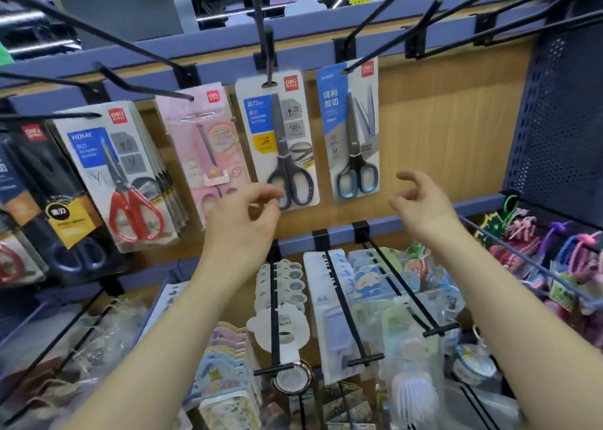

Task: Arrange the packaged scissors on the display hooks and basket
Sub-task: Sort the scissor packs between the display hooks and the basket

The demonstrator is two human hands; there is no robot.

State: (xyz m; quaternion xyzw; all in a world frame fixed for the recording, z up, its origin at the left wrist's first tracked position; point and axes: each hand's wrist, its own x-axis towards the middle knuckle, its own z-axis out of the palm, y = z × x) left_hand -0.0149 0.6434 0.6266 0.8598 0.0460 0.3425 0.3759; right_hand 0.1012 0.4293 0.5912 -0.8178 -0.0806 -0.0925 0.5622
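While the left hand [241, 216] and right hand [424, 201] hover empty, fingers loosely curled, I note the grey-handled scissors pack [277, 142] hanging on its hook [269, 57] at centre frame; left fingertips [275, 194] possibly touching it. Card likely stiff, light, slick: I would pinch its lower edge.

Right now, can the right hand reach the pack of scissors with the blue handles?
Probably yes: the right hand hovers open just beside the blue-handled scissors pack, with nothing between them.

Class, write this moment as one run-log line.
left hand: empty, fingers loosely curled, near black-handled scissors pack | right hand: empty, raised | blue-handled scissors pack: hanging
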